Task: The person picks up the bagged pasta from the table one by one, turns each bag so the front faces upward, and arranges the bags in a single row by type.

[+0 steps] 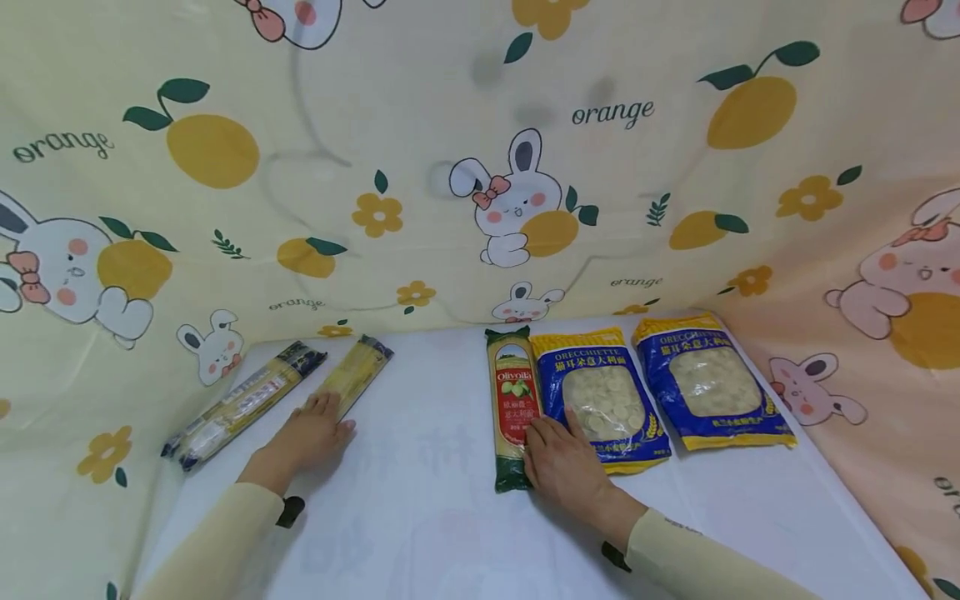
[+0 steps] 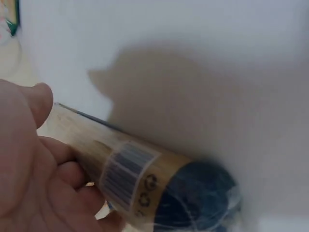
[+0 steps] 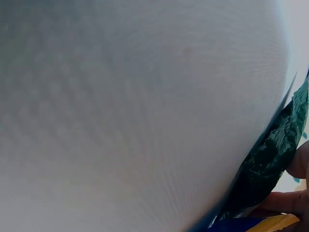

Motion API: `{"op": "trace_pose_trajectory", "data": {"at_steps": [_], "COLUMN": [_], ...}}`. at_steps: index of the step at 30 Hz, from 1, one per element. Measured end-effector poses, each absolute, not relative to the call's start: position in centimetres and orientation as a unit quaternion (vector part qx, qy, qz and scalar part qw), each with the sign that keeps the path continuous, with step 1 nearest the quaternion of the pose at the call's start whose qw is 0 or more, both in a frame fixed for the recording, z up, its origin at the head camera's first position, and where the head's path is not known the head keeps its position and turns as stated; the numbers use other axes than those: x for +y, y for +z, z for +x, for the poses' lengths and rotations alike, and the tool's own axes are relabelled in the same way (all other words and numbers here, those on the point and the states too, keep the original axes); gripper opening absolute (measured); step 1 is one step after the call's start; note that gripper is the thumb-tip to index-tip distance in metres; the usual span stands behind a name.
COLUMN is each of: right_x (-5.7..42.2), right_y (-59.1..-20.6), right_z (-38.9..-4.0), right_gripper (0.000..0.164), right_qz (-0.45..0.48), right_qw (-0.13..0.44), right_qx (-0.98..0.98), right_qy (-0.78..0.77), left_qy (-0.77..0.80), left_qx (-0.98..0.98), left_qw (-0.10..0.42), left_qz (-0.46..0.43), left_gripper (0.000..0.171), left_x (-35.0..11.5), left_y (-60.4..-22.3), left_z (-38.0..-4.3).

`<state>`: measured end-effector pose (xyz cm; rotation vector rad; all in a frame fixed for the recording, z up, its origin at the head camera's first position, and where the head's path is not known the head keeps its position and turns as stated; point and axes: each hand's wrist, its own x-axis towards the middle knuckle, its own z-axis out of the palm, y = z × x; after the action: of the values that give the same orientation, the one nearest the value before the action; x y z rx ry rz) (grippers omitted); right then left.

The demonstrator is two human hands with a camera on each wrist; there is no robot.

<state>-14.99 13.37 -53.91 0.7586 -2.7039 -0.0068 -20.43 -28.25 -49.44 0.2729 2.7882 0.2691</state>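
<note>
My left hand (image 1: 311,433) has its fingers curled over the lower part of a clear pack of spaghetti (image 1: 356,371), the thumb along its right side. The left wrist view shows this pack's barcode (image 2: 129,171) and dark blue end, with the thumb slightly apart from it. My right hand (image 1: 566,467) grips the right edge of a red-and-green Olivoila spaghetti pack (image 1: 513,392) near its lower end; one finger reaches over the neighbouring blue orecchiette bag (image 1: 600,396). The right wrist view catches only the pack's green end (image 3: 270,159) and parts of two fingers.
Another long spaghetti bundle (image 1: 243,404) with dark ends lies at the left of the white table (image 1: 427,500). A second blue-and-yellow orecchiette bag (image 1: 712,383) lies at the right. A patterned cloth (image 1: 420,125) with rabbits and oranges rises behind.
</note>
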Motion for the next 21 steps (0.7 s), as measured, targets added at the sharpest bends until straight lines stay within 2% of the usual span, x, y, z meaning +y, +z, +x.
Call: {"op": "trace_pose_trajectory", "data": {"at_steps": [6,13,17,21], "right_x": [13.3,13.4,13.3,13.3], "right_y": [-53.8,-54.3,-54.3,-54.1], "right_z": [-15.2,-15.3,-15.3,-15.2], "right_gripper": [0.037,0.034,0.034,0.034], "right_qz": [0.266,0.260,0.259,0.254], "right_qw": [0.176,0.164,0.161,0.149], "right_qx": [-0.948,-0.952,-0.952,-0.956], "right_qy": [-0.001,0.011,0.012,0.003], "left_qy": [0.075,0.084,0.065,0.060], "left_qx": [0.978,0.968,0.967,0.962], "left_qw": [0.143,0.151,0.128,0.105], "left_qz": [0.133,0.183,0.212,0.246], "left_gripper": [0.069,0.068,0.057,0.056], "left_x": [-24.8,-20.4,-20.6,-23.0], "left_y": [-49.6,-49.6,-49.1,-49.9], "left_z": [-19.2,-17.9,-18.5,-20.2]}}
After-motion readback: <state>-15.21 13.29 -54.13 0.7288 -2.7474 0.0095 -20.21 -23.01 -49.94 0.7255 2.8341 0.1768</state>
